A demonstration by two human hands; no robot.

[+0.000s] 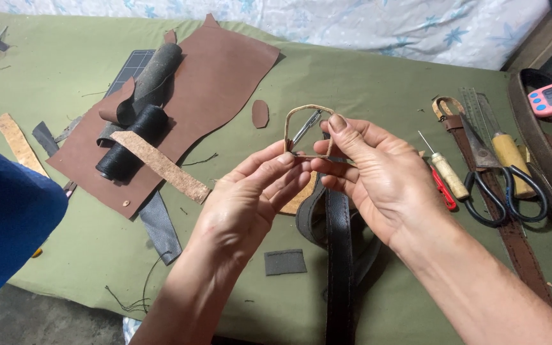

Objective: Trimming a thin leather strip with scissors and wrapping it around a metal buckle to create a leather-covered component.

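Green cloth (365,89) covers our bench. Left hand (244,204) and right hand (378,172) pinch a bent leather strip loop (308,112), apparently unstitched; black strap (340,255) lies below.

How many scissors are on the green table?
1. The black-handled scissors lie right of the right hand, beside a wooden-handled awl. Others may be hidden under leather.

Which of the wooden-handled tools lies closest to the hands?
The slim awl with the thin metal spike, beside the right hand. The thicker wooden-handled tool lies farther right, past the scissors.
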